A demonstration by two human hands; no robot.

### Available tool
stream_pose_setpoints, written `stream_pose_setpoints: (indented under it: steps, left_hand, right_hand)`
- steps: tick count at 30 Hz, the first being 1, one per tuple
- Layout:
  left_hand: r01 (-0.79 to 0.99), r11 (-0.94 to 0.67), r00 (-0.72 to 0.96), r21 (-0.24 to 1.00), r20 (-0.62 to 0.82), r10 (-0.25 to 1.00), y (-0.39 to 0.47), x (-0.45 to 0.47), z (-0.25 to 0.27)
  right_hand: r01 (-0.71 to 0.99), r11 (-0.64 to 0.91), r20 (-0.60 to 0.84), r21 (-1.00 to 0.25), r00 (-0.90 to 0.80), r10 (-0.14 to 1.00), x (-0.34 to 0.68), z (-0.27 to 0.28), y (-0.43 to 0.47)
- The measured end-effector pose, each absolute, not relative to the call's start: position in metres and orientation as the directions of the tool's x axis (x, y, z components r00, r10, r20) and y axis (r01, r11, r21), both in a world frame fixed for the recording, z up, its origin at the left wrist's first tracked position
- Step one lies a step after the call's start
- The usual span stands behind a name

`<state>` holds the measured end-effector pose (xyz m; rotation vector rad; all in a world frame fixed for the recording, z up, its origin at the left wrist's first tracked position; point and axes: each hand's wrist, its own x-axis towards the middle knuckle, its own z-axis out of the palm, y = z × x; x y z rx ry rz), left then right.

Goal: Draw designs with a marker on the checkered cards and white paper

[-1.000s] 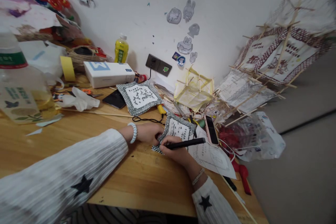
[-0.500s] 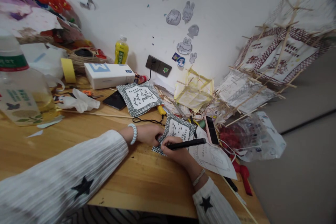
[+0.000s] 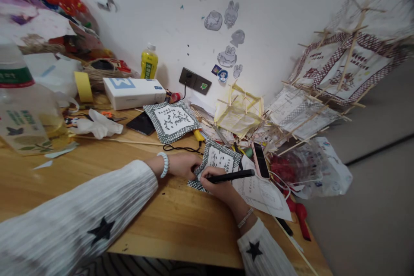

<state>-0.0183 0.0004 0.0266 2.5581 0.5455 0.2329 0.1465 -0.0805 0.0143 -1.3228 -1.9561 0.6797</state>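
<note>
My right hand (image 3: 216, 183) is closed round a black marker pen (image 3: 233, 176), its back end pointing right and its tip hidden by my fingers. Beneath that hand lies a patterned sheet of paper (image 3: 220, 159) with a black-and-white checked border and dark drawings in the middle. My left hand (image 3: 184, 165) has its fingers curled onto the sheet's left edge, close to my right fingers; the fingertips are partly hidden. A second sheet with a similar checked border (image 3: 173, 120) lies farther back, overlapping a dark phone (image 3: 141, 123).
A pink-cased phone (image 3: 261, 160) and a drawn-on white sheet (image 3: 258, 194) lie to the right. Stick-and-paper frames (image 3: 241, 112) stand behind. On the left are a large bottle (image 3: 27, 116), a white box (image 3: 134, 93), yellow tape (image 3: 83, 87) and crumpled tissue (image 3: 100, 125).
My right hand and the marker have shifted very slightly to the right across the sheet. My left hand stays at the sheet's edge.
</note>
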Motion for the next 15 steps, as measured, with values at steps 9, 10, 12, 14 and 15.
stream_pose_setpoints:
  steps: [9, 10, 12, 14, 15]
  left_hand:
    - [0.341, -0.783, 0.901, 0.521, 0.056, 0.429, 0.001, -0.018, 0.026]
    - [0.339, -0.784, 0.902, 0.519, 0.058, 0.428, 0.0011, -0.018, 0.0259]
    - [0.34, -0.788, 0.901, 0.513, 0.062, 0.429, 0.0014, -0.018, 0.0256]
    - [0.347, -0.79, 0.898, 0.505, 0.063, 0.434, 0.0016, -0.0179, 0.0253]
    - [0.351, -0.79, 0.897, 0.502, 0.061, 0.438, 0.0018, -0.0178, 0.0253]
  right_hand:
    - [0.607, 0.352, 0.25, -0.712, -0.249, 0.936, 0.1481, 0.0117, -0.0782]
    - [0.602, 0.343, 0.246, -0.721, -0.24, 0.939, 0.1483, 0.0111, -0.0779]
    - [0.578, 0.315, 0.231, -0.753, -0.216, 0.949, 0.1491, 0.0101, -0.0773]
    - [0.542, 0.284, 0.212, -0.791, -0.192, 0.958, 0.1506, 0.0096, -0.0773]
    - [0.528, 0.274, 0.207, -0.803, -0.184, 0.961, 0.1516, 0.0096, -0.0774]
